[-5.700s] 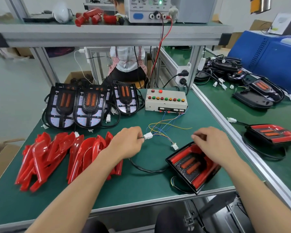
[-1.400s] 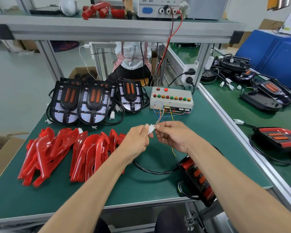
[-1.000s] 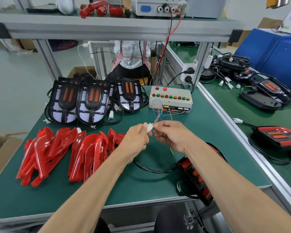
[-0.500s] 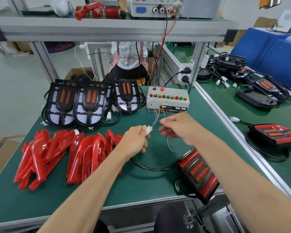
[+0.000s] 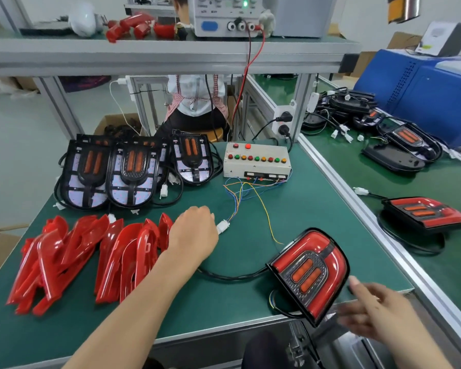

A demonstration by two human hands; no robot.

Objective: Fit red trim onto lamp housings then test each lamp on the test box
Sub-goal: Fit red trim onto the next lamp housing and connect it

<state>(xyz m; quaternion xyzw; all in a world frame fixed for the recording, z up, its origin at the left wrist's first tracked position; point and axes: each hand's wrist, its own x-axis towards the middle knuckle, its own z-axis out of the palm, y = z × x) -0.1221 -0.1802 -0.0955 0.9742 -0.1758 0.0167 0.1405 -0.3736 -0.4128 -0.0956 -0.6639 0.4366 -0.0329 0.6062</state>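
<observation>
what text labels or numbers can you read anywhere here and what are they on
No text here can be read.
power supply on the shelf: small print by the knobs and sockets, too blurred to read.
test box: coloured buttons with no legible labels; the strip at its front edge is too small to read.
white device at far right: a yellowish sticker, too blurred to read.
Lamps and red trim pieces: no markings visible.

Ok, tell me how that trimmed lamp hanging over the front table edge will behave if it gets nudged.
The trimmed lamp overhangs the table edge, so a nudge toward the person could probably tip it off. Its glossy red shell looks rigid and likely slippery. The black cable running to the white connector in the left hand may tug back or only partly catch it.
</observation>
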